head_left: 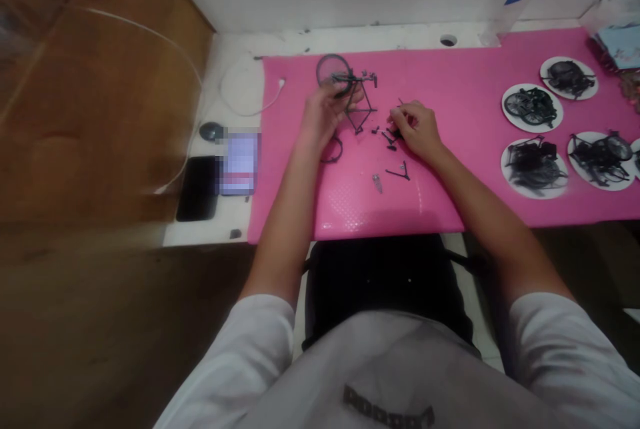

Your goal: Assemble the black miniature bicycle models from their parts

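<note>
My left hand is closed on a small black bicycle frame, with one spoked wheel attached at its upper left. To the right, my right hand has its fingers pinched together beside small black parts on the pink mat; what lies between its fingertips is too small to make out. A loose black wheel rests partly behind my left wrist. Nearer the front edge are a black forked part and a small clear or silvery piece.
White plates with black bicycle parts stand at the right. A dark phone, a pixelated screen, a mouse and a white cable lie at the left. A wall runs behind the table.
</note>
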`<state>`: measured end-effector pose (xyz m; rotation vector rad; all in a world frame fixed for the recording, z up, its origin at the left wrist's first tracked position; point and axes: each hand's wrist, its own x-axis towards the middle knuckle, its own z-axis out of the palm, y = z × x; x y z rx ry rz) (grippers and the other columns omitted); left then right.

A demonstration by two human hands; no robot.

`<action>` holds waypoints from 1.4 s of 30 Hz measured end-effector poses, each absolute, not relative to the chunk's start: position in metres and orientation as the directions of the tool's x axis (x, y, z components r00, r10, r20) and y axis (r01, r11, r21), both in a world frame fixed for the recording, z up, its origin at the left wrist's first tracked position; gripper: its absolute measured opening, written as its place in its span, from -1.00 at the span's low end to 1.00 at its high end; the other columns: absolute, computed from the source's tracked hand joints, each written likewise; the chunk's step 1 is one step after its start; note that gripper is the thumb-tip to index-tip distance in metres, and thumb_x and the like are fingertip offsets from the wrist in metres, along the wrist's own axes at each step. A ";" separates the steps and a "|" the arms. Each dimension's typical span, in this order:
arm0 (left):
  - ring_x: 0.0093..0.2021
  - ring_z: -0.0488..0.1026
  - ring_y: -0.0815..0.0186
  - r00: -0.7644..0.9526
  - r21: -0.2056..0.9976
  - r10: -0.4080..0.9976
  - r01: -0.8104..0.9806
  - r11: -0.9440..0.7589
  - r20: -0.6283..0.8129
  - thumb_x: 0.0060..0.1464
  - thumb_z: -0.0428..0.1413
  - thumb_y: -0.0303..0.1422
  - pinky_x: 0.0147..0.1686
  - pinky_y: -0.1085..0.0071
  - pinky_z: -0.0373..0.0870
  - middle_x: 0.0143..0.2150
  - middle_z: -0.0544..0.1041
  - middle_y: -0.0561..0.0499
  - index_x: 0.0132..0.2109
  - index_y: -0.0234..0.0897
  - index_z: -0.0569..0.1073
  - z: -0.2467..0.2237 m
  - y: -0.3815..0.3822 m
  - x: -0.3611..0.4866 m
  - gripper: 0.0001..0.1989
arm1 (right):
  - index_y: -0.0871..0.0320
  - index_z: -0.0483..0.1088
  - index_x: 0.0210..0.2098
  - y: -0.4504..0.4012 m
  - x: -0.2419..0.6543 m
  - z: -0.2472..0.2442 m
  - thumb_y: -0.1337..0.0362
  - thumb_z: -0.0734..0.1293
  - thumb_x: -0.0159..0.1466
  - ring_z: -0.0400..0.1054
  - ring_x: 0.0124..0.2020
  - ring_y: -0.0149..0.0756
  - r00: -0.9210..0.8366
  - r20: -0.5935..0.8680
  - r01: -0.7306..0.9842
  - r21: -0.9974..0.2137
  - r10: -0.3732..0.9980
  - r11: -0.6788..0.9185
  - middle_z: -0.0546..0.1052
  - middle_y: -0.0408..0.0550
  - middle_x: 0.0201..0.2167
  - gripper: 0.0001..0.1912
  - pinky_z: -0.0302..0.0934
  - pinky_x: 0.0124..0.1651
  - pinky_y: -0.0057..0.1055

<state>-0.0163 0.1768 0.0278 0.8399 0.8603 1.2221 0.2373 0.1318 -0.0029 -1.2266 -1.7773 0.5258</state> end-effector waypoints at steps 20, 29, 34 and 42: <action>0.55 0.54 0.00 0.046 0.870 0.994 -0.482 0.105 -0.095 0.56 0.19 -0.28 0.48 0.05 0.55 -0.03 0.83 0.01 -0.02 -0.18 0.67 0.039 0.170 -0.012 -0.83 | -0.01 0.60 -0.30 0.135 0.240 -0.002 -0.35 0.37 0.52 0.53 -0.14 -0.01 -0.109 0.528 0.576 -0.657 0.842 0.486 0.65 -0.01 -0.33 -0.42 0.46 0.36 0.27; 0.37 0.70 0.15 -0.030 0.845 0.990 -0.526 0.100 -0.135 0.57 0.20 -0.26 0.36 0.25 0.62 0.05 0.84 -0.08 0.00 -0.23 0.65 0.037 0.175 -0.018 -0.83 | -0.07 0.71 -0.22 0.140 0.239 -0.009 -0.15 0.51 0.48 0.43 0.27 0.35 -0.376 0.415 0.583 -0.589 0.828 0.560 0.71 0.18 -0.11 -0.67 0.10 0.52 0.65; 0.44 0.65 0.06 -0.109 0.835 0.979 -0.543 0.084 -0.170 0.42 0.36 -0.17 0.35 0.19 0.66 0.08 0.83 -0.05 0.00 -0.13 0.67 0.033 0.177 -0.016 -0.84 | -0.05 0.71 -0.20 0.142 0.242 -0.015 -0.14 0.50 0.48 0.39 0.34 0.38 -0.413 0.411 0.596 -0.553 0.813 0.582 0.68 0.18 -0.05 -0.67 0.11 0.52 0.64; 0.58 0.47 0.16 -0.076 0.799 0.992 -0.601 0.032 -0.098 0.59 0.13 -0.35 0.61 0.09 0.40 -0.12 0.82 0.05 -0.10 -0.17 0.64 0.031 0.181 -0.021 -0.78 | -0.05 0.56 0.27 0.138 0.247 -0.009 -0.22 0.11 0.66 0.39 0.37 0.24 -0.108 0.507 0.627 -0.633 0.855 0.454 0.61 0.18 0.19 -0.43 0.22 0.51 0.44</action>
